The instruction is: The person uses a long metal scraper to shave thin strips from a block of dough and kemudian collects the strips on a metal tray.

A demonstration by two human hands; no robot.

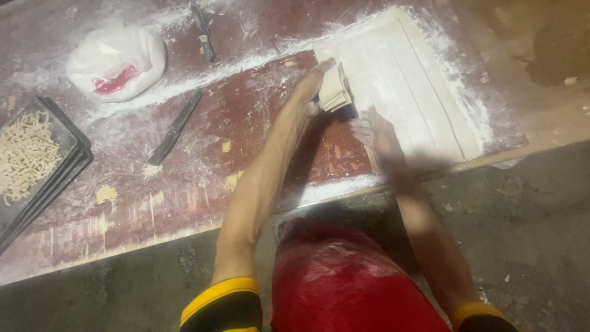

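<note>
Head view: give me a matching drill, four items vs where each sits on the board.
Things:
1. white bag
2. dark tray of noodles
3. stack of dough pieces
4. sheet of dough cut in strips

Places:
A. in the left hand
B. far right of the board
C. left edge
D. far left corner

Pairs: 1-D, 2-C, 3-A, 4-B

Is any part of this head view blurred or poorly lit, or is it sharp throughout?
Head view: dim, warm light; the right hand is smeared by motion blur over the cut dough sheet; the left hand holding a stack of dough strips is sharper; the knife and tray read clearly; floor murky.
</note>
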